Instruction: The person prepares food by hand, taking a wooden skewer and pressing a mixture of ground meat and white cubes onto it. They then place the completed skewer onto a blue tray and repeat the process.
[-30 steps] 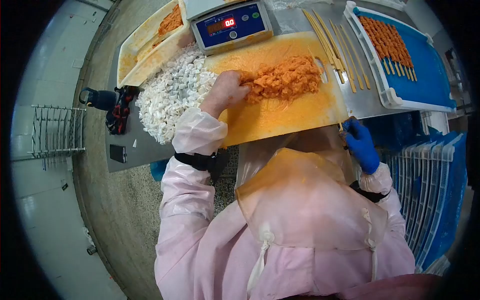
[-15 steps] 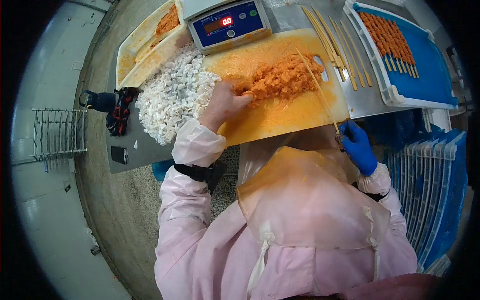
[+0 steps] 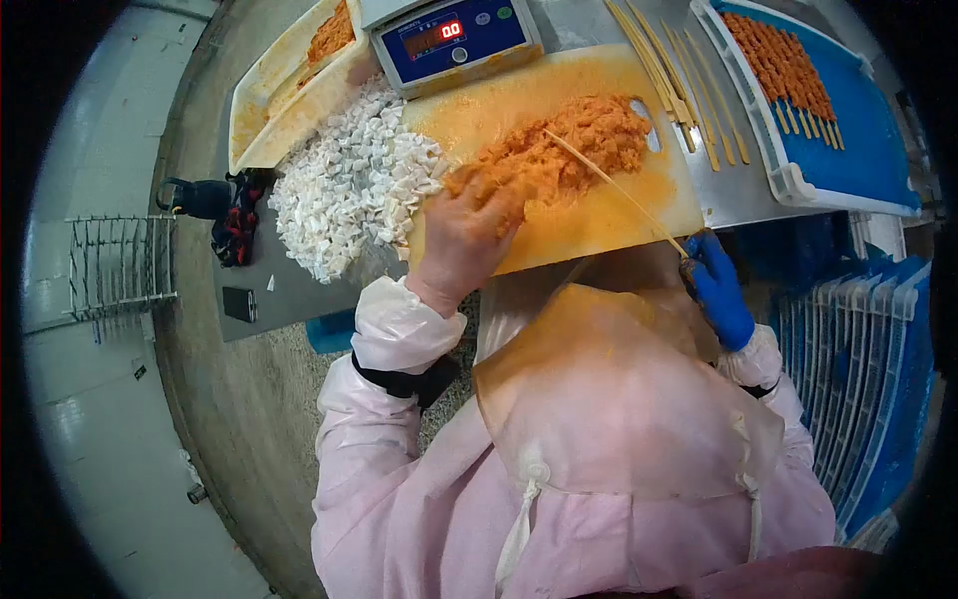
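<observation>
Skewer of pale wood (image 3: 621, 190) is reaching across orange mince (image 3: 609, 130) because the blue-gloved right hand (image 3: 716, 297) is gripping its end; the bare left hand (image 3: 465, 235), closure unclear, is touching mince.

My left arm (image 3: 374, 414) reaches forward, bare left hand (image 3: 467, 232) back-up, knuckles bent, fingertips hard to make out. My right arm (image 3: 783, 409) stays close to my side, gloved right hand (image 3: 715, 293) curled in a grip.
</observation>
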`<state>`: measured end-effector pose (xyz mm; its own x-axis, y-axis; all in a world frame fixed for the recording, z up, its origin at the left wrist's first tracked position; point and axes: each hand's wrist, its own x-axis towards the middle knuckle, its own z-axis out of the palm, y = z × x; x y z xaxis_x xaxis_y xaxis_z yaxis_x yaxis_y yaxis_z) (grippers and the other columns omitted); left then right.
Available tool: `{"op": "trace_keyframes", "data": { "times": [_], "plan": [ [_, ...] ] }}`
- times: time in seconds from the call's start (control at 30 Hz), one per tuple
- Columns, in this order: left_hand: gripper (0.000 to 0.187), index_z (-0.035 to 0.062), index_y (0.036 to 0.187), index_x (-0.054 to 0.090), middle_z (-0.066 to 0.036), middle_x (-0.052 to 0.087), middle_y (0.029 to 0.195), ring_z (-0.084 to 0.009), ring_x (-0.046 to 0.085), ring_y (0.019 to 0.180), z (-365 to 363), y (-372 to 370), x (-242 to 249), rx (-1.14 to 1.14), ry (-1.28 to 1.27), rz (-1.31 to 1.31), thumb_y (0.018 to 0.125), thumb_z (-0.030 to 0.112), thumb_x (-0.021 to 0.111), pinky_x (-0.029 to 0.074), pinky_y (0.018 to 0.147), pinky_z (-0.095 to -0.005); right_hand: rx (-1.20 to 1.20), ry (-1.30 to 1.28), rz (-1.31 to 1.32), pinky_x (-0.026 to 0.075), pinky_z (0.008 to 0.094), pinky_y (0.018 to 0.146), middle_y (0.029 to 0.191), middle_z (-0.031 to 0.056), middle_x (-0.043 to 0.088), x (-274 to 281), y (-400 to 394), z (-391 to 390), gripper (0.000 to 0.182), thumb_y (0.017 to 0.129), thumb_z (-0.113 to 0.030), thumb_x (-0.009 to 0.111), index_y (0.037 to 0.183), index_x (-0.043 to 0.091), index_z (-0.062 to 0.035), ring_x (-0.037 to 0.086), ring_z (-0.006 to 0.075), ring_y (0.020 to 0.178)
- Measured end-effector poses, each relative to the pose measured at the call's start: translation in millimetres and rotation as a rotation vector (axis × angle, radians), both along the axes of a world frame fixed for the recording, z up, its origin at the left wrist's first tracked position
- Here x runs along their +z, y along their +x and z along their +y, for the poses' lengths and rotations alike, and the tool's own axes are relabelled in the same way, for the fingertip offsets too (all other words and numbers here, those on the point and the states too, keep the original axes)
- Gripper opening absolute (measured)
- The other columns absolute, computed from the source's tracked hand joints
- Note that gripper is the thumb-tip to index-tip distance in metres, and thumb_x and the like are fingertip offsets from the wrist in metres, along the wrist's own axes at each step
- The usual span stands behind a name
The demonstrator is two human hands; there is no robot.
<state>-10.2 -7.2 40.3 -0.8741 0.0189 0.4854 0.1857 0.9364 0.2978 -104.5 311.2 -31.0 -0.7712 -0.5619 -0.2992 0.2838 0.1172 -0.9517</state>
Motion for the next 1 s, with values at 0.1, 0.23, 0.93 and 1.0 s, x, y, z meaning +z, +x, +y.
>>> {"op": "trace_keyframes", "data": {
  "times": [0.1,0.23,0.93,1.0],
  "plan": [
    [0.03,0.0084,0.1,0.066,-0.01,0.062,0.112,-0.0315,0.058,0.104,0,21,-29,-0.082,-0.277,-0.237,0.071,0.007,0.069,0.049,0.086,-0.042,0.007,0.043,0.089,0.033,0.0201,0.056,0.076,-0.003,0.042,-6,1,8,0.012,0.088,-0.006,0.051,0.1,0.049,-0.0074,0.037,0.004,0.064],
    [0.032,0.0078,0.102,0.065,-0.012,0.062,0.105,-0.0326,0.058,0.099,5,35,-16,0.055,-0.111,-0.174,0.07,0.008,0.07,0.049,0.084,-0.043,0.006,0.145,0.063,0.034,0.0209,0.057,0.074,-0.0035,0.043,-1,5,13,0.008,0.09,-0.008,0.052,0.097,0.053,-0.0068,0.038,0.0043,0.064],
    [0.029,0.0083,0.103,0.064,-0.013,0.059,0.094,-0.0296,0.061,0.073,17,21,-46,-0.102,-0.268,-0.276,0.075,0.009,0.056,0.052,0.065,-0.0387,0.173,0.292,0.549,0.044,0.0335,0.055,0.073,0.0169,0.061,19,18,17,0.016,0.089,-0.012,0.058,0.098,0.062,0.0004,0.058,0.024,0.06],
    [0.028,0.0084,0.102,0.065,-0.012,0.059,0.095,-0.029,0.061,0.072,15,25,-50,-0.113,-0.257,-0.247,0.075,0.009,0.056,0.052,0.064,-0.0383,0.211,0.319,0.568,0.046,0.0352,0.055,0.075,0.0197,0.063,23,18,15,0.017,0.088,-0.012,0.059,0.099,0.064,0.0005,0.062,0.0289,0.061]
  ]
}}
